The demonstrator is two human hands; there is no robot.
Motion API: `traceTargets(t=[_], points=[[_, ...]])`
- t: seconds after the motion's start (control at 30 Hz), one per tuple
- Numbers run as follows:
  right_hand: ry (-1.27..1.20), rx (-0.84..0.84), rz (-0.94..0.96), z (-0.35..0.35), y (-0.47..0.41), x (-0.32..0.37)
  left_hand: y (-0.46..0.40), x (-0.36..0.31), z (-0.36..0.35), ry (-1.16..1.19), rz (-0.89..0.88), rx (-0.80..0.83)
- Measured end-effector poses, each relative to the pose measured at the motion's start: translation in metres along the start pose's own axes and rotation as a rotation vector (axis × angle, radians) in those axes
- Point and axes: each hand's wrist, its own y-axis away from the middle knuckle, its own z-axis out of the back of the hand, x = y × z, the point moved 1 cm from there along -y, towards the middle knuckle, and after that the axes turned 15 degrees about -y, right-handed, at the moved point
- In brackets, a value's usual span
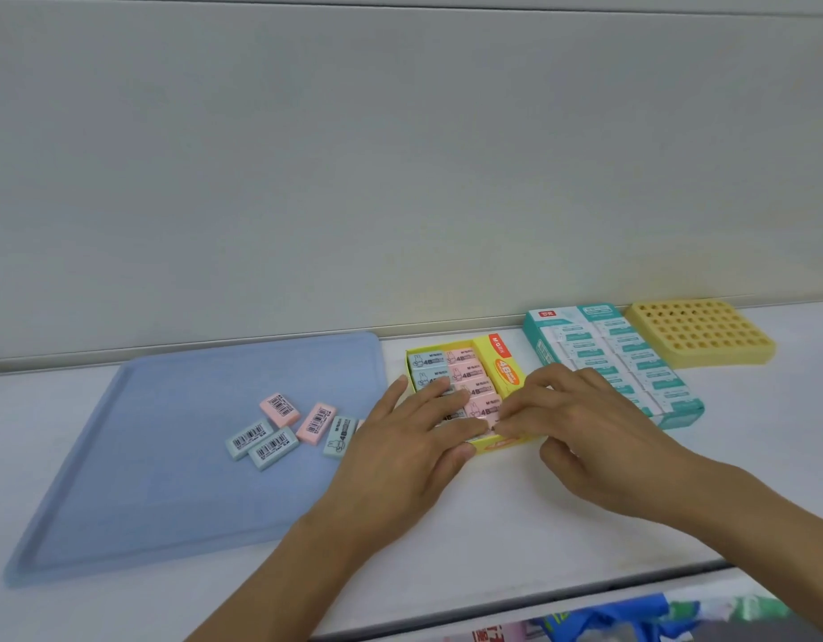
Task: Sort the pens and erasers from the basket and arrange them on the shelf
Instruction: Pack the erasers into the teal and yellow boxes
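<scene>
Both hands, left hand [416, 424] and right hand [581, 419], seemingly press flat-fingered on light, grippy pastel rubber erasers [474, 386] in the yellow cardboard box [504, 366], best pinched by their long sides.

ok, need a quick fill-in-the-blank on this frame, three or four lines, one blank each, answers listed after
1. The loose pink and blue erasers lie on the flat ____ plastic tray.
2. Both hands, left and right, work over the open ____ cardboard box of erasers.
3. The yellow plastic holder with round holes sits to the ____ of the teal-and-white eraser box.

Missing words: blue; yellow; right
</scene>
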Motion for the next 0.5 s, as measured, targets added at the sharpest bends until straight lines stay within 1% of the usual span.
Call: traceTargets(t=[0.17,0.3,0.5], points=[[-0.038,0.047,-0.087,0.008,-0.010,-0.007,0.000,0.000,0.001,-0.035,0.000,0.002],[-0.057,0.022,-0.110,0.012,-0.006,-0.007,0.002,0.000,0.001,-0.047,-0.075,-0.020],[-0.048,0.144,-0.149,0.016,-0.017,-0.009,-0.010,0.006,0.006,-0.035,-0.141,0.004]])
